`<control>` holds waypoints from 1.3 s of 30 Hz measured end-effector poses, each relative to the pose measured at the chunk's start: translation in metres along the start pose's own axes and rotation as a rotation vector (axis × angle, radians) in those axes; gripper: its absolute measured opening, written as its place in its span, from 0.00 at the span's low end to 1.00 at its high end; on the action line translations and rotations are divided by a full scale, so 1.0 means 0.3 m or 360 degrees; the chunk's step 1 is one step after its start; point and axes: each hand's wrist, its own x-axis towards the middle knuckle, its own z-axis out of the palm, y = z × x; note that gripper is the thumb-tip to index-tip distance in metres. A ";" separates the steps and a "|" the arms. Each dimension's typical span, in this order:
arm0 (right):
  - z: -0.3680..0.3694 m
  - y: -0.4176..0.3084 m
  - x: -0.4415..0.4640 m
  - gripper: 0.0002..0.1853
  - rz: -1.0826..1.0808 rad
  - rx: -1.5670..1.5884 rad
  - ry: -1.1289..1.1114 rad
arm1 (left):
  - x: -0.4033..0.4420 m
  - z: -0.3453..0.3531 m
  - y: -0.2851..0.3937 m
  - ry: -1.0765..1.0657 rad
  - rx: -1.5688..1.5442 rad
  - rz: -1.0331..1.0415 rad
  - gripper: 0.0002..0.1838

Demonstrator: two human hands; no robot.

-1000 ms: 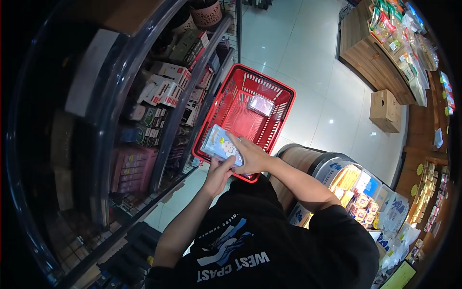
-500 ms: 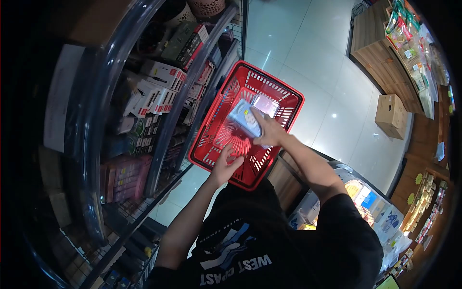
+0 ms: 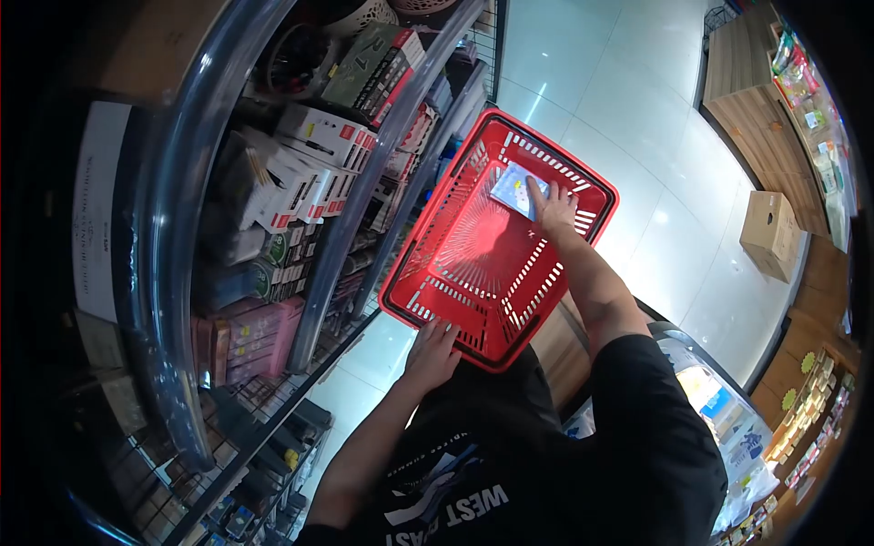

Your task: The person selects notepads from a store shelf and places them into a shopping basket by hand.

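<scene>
A red shopping basket (image 3: pixel 469 241) sits in front of my body, tilted in view. Inside, toward its far end, lies a flat light-blue rectangular package (image 3: pixel 515 188) with printed pictures. My right hand (image 3: pixel 554 209) reaches in from the right, its fingers over the package's right end and closed on it. Whether a second pack lies beneath it cannot be made out. My left hand (image 3: pixel 434 352) is at the near left rim of the basket, fingers hooked over the edge, the thumb not clearly visible.
Shelving on the left holds boxed goods (image 3: pixel 328 136) and pink packs (image 3: pixel 255 337) behind a curved clear rail (image 3: pixel 196 173). A cardboard box (image 3: pixel 771 235) stands on the tiled floor at right, near a wooden display unit (image 3: pixel 756 109). Clear bins (image 3: pixel 706 391) stand by my right elbow.
My right hand has carried the light-blue package deeper toward the basket's far end. My left hand has moved from over the basket to its near rim. The view has shifted slightly.
</scene>
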 end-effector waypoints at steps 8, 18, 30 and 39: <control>0.029 -0.077 -0.091 0.31 -0.0140 0.0460 0.0117 | -0.007 0.002 0.015 0.0025 0.0057 0.0031 0.30; 0.199 -0.036 -0.018 0.23 0.0068 0.0690 -0.0215 | -0.048 -0.023 0.032 -0.0089 0.0220 -0.0079 0.32; 0.176 -0.112 -0.130 0.16 -0.0678 0.1262 0.0506 | -0.107 0.008 0.026 0.0548 -0.0180 -0.0013 0.25; -0.398 -0.404 -0.490 0.14 -0.1074 0.1863 0.0252 | -0.214 -0.041 0.024 0.0832 -0.0715 0.0106 0.26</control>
